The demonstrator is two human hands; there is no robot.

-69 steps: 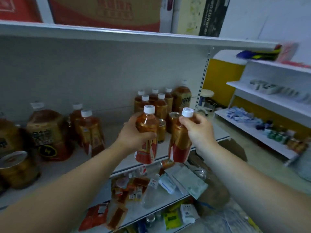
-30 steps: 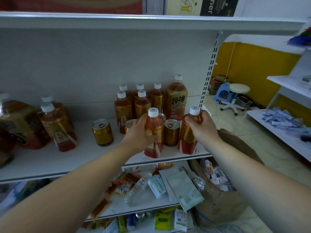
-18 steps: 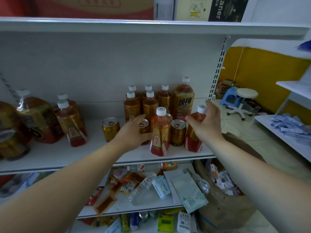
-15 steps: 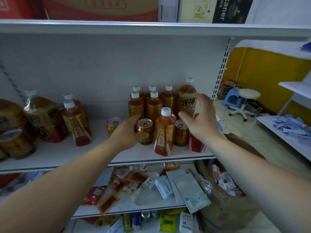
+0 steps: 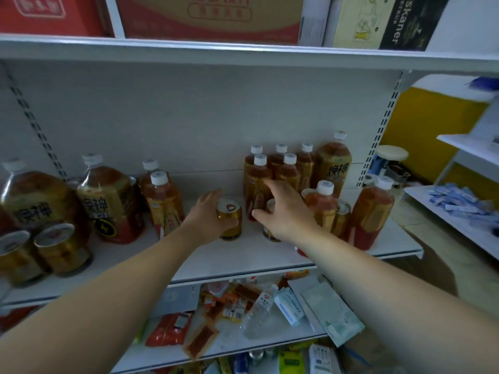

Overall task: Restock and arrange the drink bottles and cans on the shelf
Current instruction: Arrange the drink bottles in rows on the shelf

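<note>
small shop, white retail shelving (image 5: 243, 255), stocked drink bottles (image 5: 272, 171)

Our left hand (image 5: 208, 215) round a can (image 5: 229, 221) on the shelf (image 5: 243, 261), our right hand (image 5: 285, 211) over a second can (image 5: 270, 234) just right, small bottles (image 5: 290, 171) behind, big bottles (image 5: 108, 201) left.

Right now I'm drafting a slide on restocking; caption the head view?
Left hand grips a gold can on the shelf; open right hand reaches over a second can.
</note>
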